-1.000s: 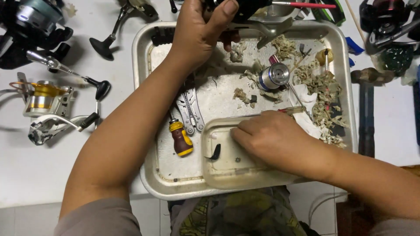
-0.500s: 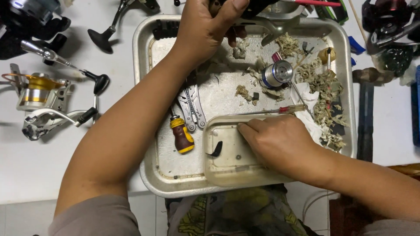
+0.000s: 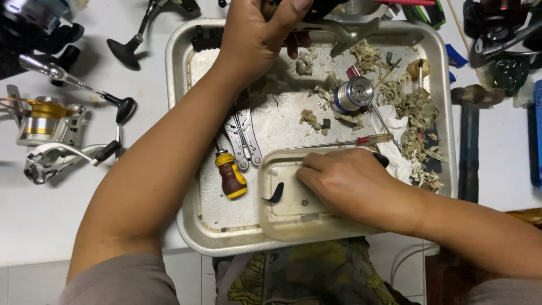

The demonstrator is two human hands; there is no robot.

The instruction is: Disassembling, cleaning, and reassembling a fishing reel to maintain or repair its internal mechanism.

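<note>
metal, dull and scratched, makes up the large tray (image 3: 192,226) on the white tabletop (image 3: 68,226), and nearly all the work is gathered inside it. the left hand (image 3: 254,39) is closed around a dark reel body (image 3: 316,8) at the tray's far rim; only part of that body is in view, cut off by the frame edge. the right hand (image 3: 347,183) is laid in a small clear plastic tub (image 3: 282,217) at the tray's near side, fingers curled and tips pressed together as if a small part is being picked up; whether anything is pinched cannot be told. a curved black piece (image 3: 275,195) lies in the tub just beside those fingertips. a silver spool (image 3: 353,95), folding pliers (image 3: 244,138), a stubby yellow-and-brown screwdriver (image 3: 231,176) and wads of dirty fibre (image 3: 418,113) lie in the tray. judged from this, a reel is being serviced and a part is being fetched. a fine pinch and a steady carry to the held body would be called for next.
</note>
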